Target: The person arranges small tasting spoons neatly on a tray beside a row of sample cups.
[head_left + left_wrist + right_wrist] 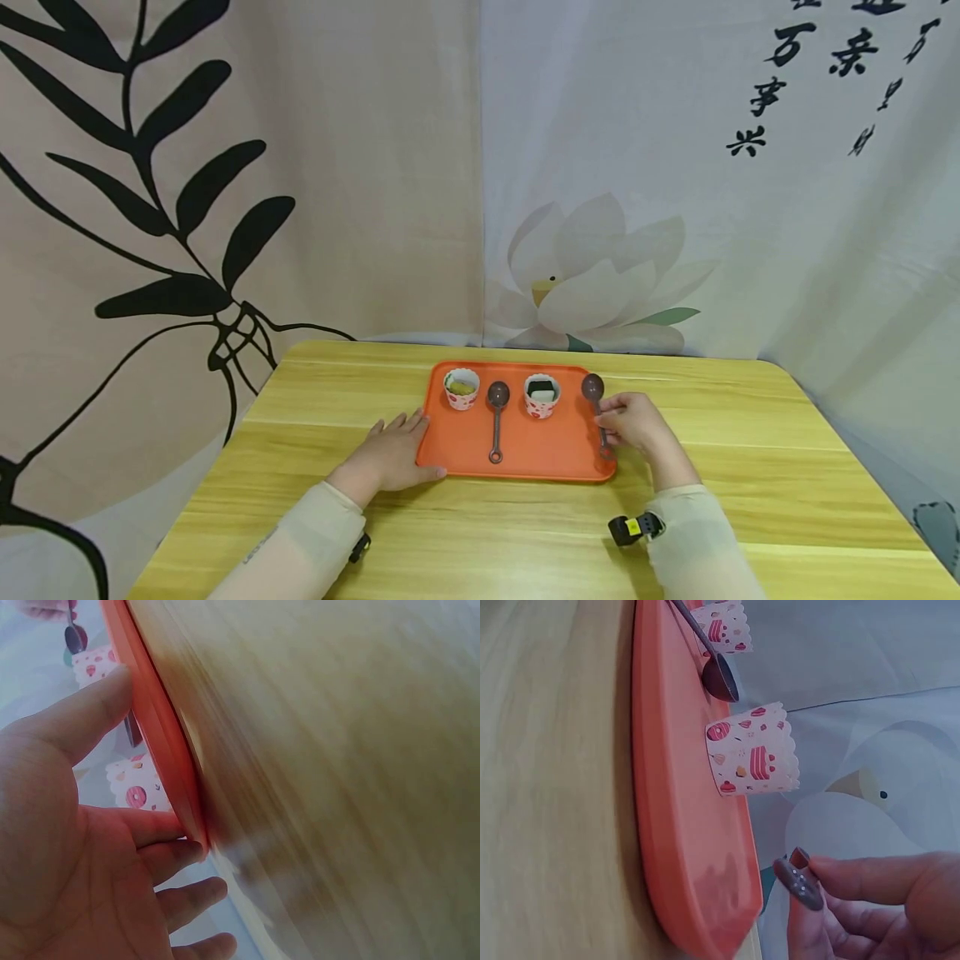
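An orange tray [517,465] lies on the table. My left hand [393,454] rests at its front left corner, fingers spread, thumb along the front rim; in the left wrist view the thumb and nearest fingers [112,694] touch the rim. My right hand [637,423] pinches the handle of a brown spoon [592,387] over the tray's right edge; the handle end [801,881] pokes out between thumb and fingers. A second brown spoon [497,400] lies mid-tray between two patterned paper cups. The left cup [461,401] holds something yellowish, the right cup [541,408] dark and pale pieces.
The wood-grain table [517,542] extends around the tray on every side. Behind it hangs a pale curtain [390,167] printed with dark leaves, a lotus and writing. A wrist camera [633,528] sits at the right sleeve.
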Available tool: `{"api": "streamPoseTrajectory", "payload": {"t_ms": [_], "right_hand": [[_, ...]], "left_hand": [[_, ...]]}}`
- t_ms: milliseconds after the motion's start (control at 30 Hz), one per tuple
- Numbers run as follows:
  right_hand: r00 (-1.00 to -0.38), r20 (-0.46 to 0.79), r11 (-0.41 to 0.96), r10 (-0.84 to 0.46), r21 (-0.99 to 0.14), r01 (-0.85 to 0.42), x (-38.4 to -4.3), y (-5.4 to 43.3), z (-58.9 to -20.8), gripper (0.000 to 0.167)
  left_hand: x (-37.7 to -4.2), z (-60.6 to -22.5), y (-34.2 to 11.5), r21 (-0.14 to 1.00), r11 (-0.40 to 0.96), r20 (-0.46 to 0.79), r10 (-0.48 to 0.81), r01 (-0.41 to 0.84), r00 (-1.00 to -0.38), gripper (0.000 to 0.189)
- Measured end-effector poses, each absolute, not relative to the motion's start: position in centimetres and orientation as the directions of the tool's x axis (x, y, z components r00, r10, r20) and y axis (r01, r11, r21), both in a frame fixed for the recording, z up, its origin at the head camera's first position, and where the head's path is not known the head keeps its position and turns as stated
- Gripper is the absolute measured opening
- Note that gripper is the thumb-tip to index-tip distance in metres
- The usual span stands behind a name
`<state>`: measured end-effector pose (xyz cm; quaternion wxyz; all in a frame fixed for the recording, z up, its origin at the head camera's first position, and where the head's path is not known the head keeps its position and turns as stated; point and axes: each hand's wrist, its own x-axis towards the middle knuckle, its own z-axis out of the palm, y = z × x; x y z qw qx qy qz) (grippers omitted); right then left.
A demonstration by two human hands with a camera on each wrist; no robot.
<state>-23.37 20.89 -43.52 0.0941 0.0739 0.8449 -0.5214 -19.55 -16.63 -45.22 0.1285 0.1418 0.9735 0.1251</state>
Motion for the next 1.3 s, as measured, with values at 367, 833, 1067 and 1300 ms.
{"api": "streamPoseTrajectory", "payload": {"t_ms": [367, 833, 1067, 1300], "right_hand": [[-0.968, -0.250, 0.441, 0.011, -0.868, 0.229, -23.7, 20.1, -44.0, 0.023], [-0.958, -0.284, 0.454, 0.024, -0.851, 0.264, -24.1, 19.5, -44.5, 0.022], [-0.959, -0.283, 0.471, 0.021, -0.843, 0.259, -24.3, 19.1, -45.0, 0.020], [-0.955, -0.296, 0.472, 0.016, -0.840, 0.268, -24.4, 19.0, -45.4, 0.016]], "left_hand": [[-19.6, -45.3, -16.7, 0.274, 0.930, -0.222, 0.308, 0.244, -0.925, 0.095], [-19.6, -45.4, -16.7, 0.282, 0.928, -0.218, 0.311, 0.246, -0.925, 0.095], [-19.7, -45.4, -16.8, 0.282, 0.926, -0.218, 0.316, 0.251, -0.923, 0.095], [-19.6, -45.3, -16.8, 0.283, 0.926, -0.217, 0.315, 0.249, -0.924, 0.095]]}}
